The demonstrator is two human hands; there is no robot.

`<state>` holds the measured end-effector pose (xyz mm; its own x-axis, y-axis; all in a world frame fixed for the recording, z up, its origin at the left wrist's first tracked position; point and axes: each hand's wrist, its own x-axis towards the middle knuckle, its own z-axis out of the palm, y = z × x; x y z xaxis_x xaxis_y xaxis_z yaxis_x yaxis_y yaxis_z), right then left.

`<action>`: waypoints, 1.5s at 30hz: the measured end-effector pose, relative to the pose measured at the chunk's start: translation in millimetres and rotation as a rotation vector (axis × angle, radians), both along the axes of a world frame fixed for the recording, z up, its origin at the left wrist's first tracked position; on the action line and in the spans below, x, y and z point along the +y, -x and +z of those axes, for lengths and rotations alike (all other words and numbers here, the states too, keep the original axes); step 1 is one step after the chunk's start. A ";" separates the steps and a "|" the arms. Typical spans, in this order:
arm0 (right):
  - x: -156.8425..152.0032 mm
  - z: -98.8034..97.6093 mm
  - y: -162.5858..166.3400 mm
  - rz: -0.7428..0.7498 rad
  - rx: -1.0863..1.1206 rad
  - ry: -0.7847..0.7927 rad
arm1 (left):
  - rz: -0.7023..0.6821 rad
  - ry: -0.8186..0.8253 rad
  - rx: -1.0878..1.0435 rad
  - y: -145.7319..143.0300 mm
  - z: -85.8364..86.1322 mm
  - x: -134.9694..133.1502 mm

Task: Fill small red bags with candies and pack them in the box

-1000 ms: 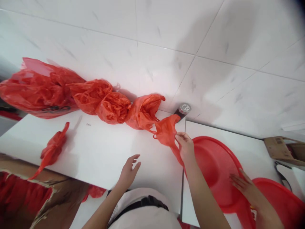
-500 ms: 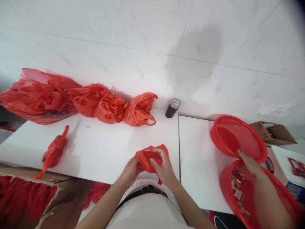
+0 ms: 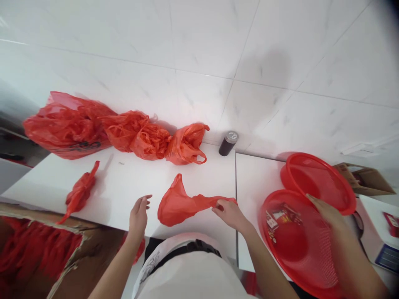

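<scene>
A small red plastic bag (image 3: 183, 201) lies puffed out on the white table (image 3: 199, 176) in front of me. My right hand (image 3: 229, 212) pinches its right end at the table's near edge. My left hand (image 3: 139, 214) hovers just left of the bag with fingers apart and nothing in them.
Several filled red bags (image 3: 124, 135) line the tiled wall, and one crumpled bag (image 3: 81, 193) lies at the left. A dark can (image 3: 228, 143) stands by the wall. Another person's hand (image 3: 326, 209) touches two red mesh baskets (image 3: 299, 224) on the right. A cardboard box (image 3: 62, 253) sits at lower left.
Both hands held the bag bunched together half a second ago. Now my left hand has let go and the bag is spread out on the table. The other person's basket shifted left.
</scene>
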<state>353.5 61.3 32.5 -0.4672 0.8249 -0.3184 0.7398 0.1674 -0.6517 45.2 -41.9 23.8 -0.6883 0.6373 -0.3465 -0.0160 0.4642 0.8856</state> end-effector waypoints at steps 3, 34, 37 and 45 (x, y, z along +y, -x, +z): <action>-9.3 14.3 8.0 0.019 0.082 -0.020 | -0.201 -0.154 0.483 -17.1 23.1 0.0; -6.4 36.5 -12.4 -0.141 -0.181 -0.016 | -0.949 -0.016 1.040 -38.4 35.5 12.0; -2.4 41.2 -8.2 -0.158 -0.165 -0.023 | -0.816 -0.079 1.114 -45.2 39.6 11.5; -11.6 66.9 16.9 -0.050 -0.022 0.053 | -0.785 -0.117 1.118 -96.0 24.4 37.7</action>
